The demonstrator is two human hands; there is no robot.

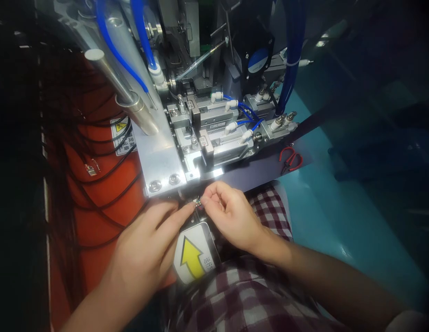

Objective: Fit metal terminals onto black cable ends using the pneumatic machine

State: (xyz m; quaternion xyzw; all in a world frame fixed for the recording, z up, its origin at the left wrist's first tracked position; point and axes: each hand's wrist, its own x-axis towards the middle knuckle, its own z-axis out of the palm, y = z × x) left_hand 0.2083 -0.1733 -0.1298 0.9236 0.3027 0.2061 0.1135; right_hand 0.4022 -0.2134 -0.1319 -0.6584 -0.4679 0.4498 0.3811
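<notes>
My left hand [145, 235] reaches in from the lower left, fingers bent, with a fingertip against a small shiny metal piece [198, 202]. On the other side of that piece, my right hand [231, 214] has thumb and forefinger pinched together at it. The piece looks like a cable connector end with thin wires, but it is too small to tell for sure. Both hands are just in front of the machine's metal fixture [192, 173]. Below the fingertips is a white plate with a yellow arrow [192, 258]. The left fingertips are partly hidden.
Pneumatic cylinders [231, 150] with blue air hoses [141, 32] stand behind the hands. Black cables [104, 203] cross the orange surface [97, 226] at left; a small metal connector [91, 169] lies among them. Red-handled cutters [289, 160] rest at right. A metal post [134, 99] rises at left.
</notes>
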